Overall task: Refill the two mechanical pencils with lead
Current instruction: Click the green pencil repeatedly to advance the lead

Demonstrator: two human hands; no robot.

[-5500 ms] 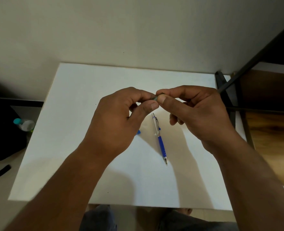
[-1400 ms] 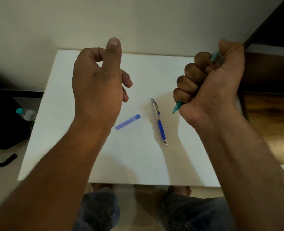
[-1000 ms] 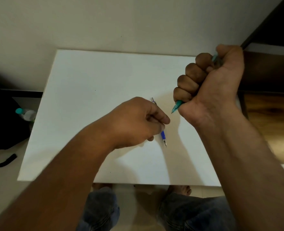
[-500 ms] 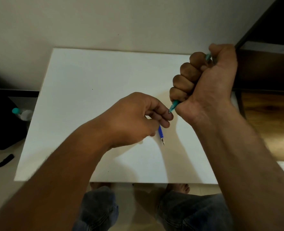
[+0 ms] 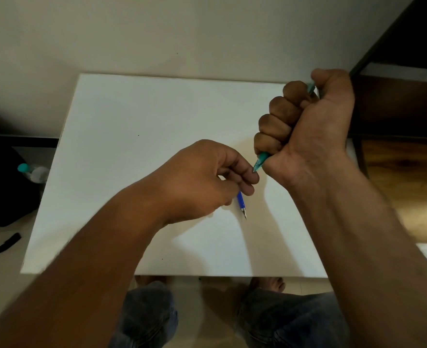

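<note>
Gripping the teal pencil (image 5: 261, 160) in a full fist, the right hand (image 5: 307, 126) holds it raised above the table (image 5: 132, 116), tilted, with its tip down and to the left and its cap end poking out by the thumb. The pencil is probably light, stiff, smooth plastic, so the barrel is the place to hold it. The lead is likely thin and brittle and would snap under a sideways push. The left hand (image 5: 202, 177) sits low over the table with its fingers curled and its fingertips (image 5: 254, 175) right at the teal tip. Whether they pinch anything cannot be told. The blue pencil (image 5: 241, 203) lies flat on the table, upper half hidden under that hand, point toward the person.
</note>
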